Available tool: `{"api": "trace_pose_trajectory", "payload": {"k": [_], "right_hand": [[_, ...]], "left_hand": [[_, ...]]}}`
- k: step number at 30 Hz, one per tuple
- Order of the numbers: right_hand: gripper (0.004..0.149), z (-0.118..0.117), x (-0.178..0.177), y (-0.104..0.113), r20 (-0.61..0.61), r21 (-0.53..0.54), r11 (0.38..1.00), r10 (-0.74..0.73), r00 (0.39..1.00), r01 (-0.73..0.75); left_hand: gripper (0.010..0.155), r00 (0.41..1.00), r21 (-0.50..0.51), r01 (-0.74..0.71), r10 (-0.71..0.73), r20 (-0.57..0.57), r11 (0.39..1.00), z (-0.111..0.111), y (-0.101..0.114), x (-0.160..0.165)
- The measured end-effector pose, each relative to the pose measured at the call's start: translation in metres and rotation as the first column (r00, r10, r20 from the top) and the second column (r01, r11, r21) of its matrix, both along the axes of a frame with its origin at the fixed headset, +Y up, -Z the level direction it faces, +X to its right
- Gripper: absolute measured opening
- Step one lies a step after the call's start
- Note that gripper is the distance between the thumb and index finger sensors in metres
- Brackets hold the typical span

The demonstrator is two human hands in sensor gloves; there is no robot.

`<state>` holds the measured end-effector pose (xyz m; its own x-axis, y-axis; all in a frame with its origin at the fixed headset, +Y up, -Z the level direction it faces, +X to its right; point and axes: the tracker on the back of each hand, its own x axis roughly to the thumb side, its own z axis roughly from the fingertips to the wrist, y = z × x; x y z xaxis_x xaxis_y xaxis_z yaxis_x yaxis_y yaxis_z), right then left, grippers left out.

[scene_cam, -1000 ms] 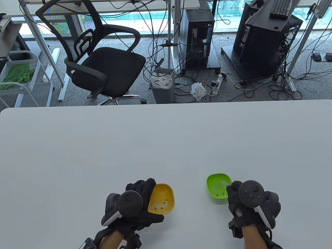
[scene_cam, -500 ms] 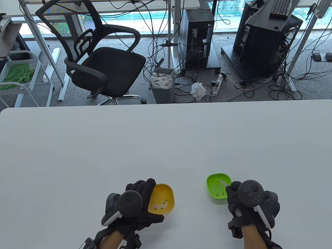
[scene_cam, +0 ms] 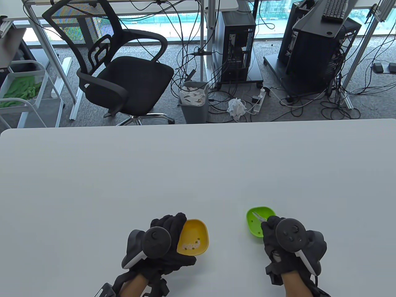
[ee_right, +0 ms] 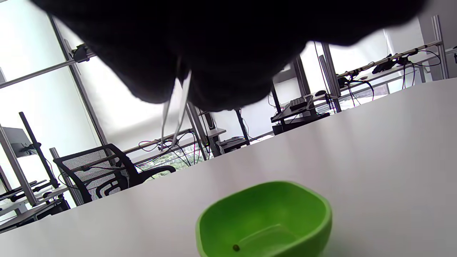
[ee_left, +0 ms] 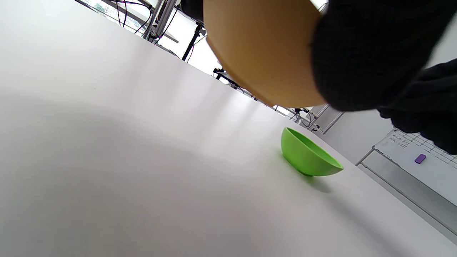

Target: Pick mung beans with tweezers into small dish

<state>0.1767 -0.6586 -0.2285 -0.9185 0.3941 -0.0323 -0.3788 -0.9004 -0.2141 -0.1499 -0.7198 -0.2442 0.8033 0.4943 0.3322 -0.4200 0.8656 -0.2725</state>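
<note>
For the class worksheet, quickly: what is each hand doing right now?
Left hand: holds the yellow plastic dish, tilted.
Right hand: holds thin metal tweezers above the green plastic dish; tips apart.

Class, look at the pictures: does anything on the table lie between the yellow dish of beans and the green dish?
Nothing visible does. Bare table separates the yellow dish, held tilted by the left hand, from the green dish. The right hand holds the tweezers over the green dish.
</note>
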Motion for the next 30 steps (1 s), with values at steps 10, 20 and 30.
{"api": "trace_pose_trajectory", "payload": {"k": [10, 20, 30], "right_hand": [[0.036, 0.023, -0.111, 0.021, -0.344, 0.102, 0.966, 0.258, 0.903, -0.237], [0.036, 0.023, -0.140, 0.002, -0.395, 0.083, 0.918, 0.387, 0.833, -0.387], [0.035, 0.023, -0.145, -0.002, -0.406, 0.064, 0.903, 0.413, 0.815, -0.426]], "left_hand": [[0.121, 1.000, -0.012, 0.007, -0.007, -0.004, 1.000, -0.002, 0.000, 0.000], [0.122, 1.000, -0.006, 0.014, -0.014, 0.000, 1.000, -0.002, 0.001, 0.001], [0.122, 1.000, -0.002, 0.024, -0.024, 0.001, 1.000, -0.002, 0.000, 0.002]]}}
